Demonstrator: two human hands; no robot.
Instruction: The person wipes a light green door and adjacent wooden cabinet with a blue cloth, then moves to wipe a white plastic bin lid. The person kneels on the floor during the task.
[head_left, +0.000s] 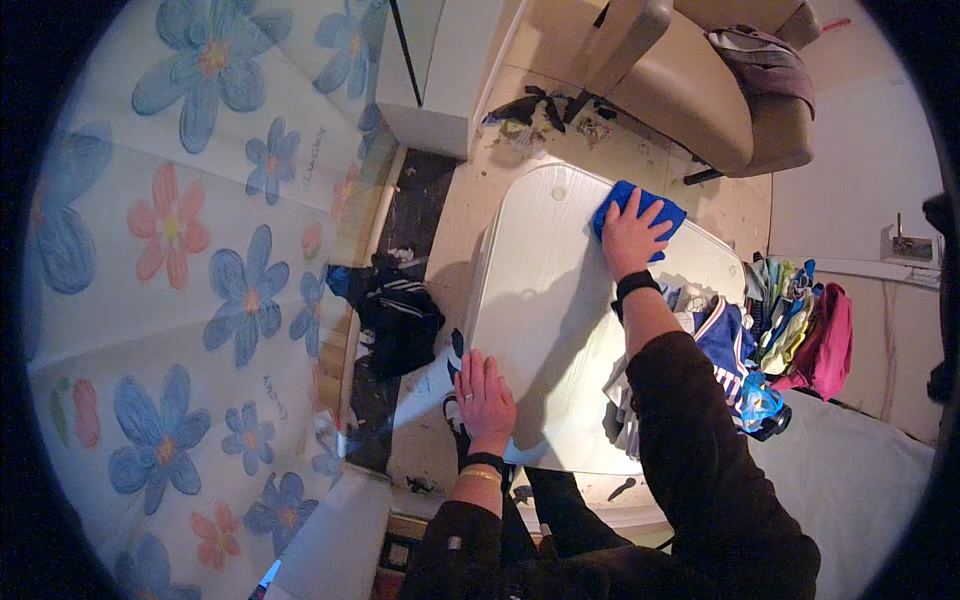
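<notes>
My right hand (635, 234) is spread flat over a folded blue cloth (609, 219), pressing it against the far right edge of a white table (551, 292) with rounded corners. Parts of the cloth show around the fingers. My left hand (486, 401) rests palm down at the table's left edge, its fingers extended and holding nothing. A ring is on one finger, and dark bands circle both wrists. Beside my right forearm, a pile of clothes with a navy striped-trim jersey (716, 334) covers the table's right side. My right sleeve hides part of that pile.
A tan upholstered chair (675, 97) stands beyond the table. Dark clothes (397, 315) lie on the floor at left, beside a flower-patterned sheet (225, 300). More garments (795, 322) and a blue transparent object (759, 401) are at right. Dark scraps (544, 109) litter the far floor.
</notes>
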